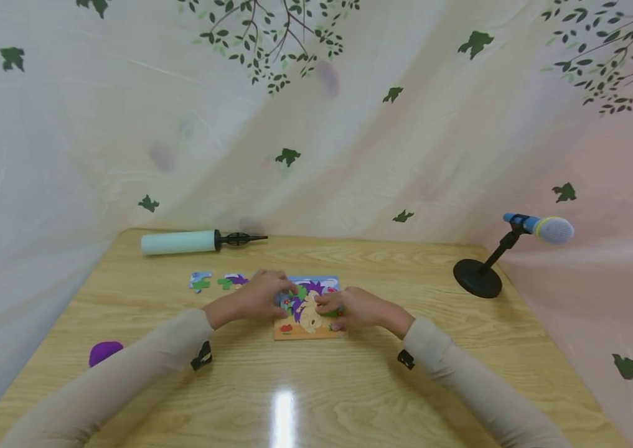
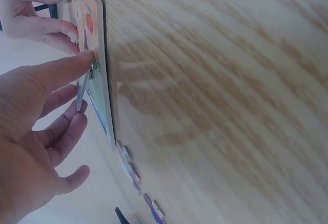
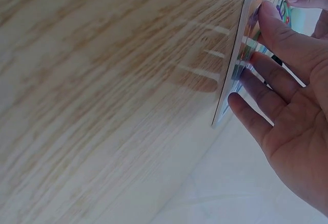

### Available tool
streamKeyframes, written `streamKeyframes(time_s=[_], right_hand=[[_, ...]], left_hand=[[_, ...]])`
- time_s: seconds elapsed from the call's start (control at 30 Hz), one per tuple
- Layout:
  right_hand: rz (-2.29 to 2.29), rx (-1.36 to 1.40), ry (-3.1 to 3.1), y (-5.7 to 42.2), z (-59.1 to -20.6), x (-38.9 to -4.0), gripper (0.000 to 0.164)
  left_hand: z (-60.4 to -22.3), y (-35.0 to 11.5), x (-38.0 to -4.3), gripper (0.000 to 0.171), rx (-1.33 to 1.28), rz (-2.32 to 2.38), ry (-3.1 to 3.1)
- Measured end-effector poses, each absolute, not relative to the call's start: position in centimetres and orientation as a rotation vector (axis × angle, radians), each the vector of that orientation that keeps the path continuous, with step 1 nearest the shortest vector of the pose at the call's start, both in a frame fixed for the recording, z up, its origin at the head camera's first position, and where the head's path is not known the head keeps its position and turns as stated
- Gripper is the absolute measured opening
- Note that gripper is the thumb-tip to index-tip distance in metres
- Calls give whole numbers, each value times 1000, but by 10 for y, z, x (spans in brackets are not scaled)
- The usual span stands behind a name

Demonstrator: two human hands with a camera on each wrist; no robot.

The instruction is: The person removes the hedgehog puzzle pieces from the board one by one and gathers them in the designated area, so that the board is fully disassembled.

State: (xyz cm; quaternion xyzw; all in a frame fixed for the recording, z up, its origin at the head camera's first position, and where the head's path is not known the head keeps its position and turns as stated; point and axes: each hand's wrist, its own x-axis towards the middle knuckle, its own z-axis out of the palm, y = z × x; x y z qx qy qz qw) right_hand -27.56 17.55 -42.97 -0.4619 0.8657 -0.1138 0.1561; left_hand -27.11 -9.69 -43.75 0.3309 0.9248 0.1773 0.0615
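Note:
A cartoon jigsaw puzzle board point(image 1: 309, 335) with an orange lower border lies flat on the table. My left hand point(image 1: 260, 296) is over its left side. In the left wrist view, the thumb and fingers of that hand pinch a thin puzzle piece point(image 2: 81, 93), which stands tilted off the board. My right hand point(image 1: 358, 307) rests at the board's right side, fingertips touching its surface, fingers loosely bent. Left of the board lie loose puzzle pieces, one blue and green point(image 1: 200, 280) and some purple and green point(image 1: 232, 281), partly behind my left hand.
A pale blue hand pump point(image 1: 178, 242) lies at the table's back left. At the back right stands a blue microphone point(image 1: 537, 227) on a black round stand point(image 1: 477, 278). A purple object point(image 1: 106, 352) is partly behind my left sleeve. A leaf-printed curtain hangs behind the table.

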Motion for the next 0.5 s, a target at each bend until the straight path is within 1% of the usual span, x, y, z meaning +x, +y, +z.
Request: streamKeyframes(time_s=[0.27,0.5], right_hand=[[-330,-1320,2478,175,-429,-275,46],[-351,-1314,2480,175,-428,-274,46]], left_hand=[[-436,-98,-268,44,1130,358,2874],[-437,-111,-267,42,1196,466,2883]])
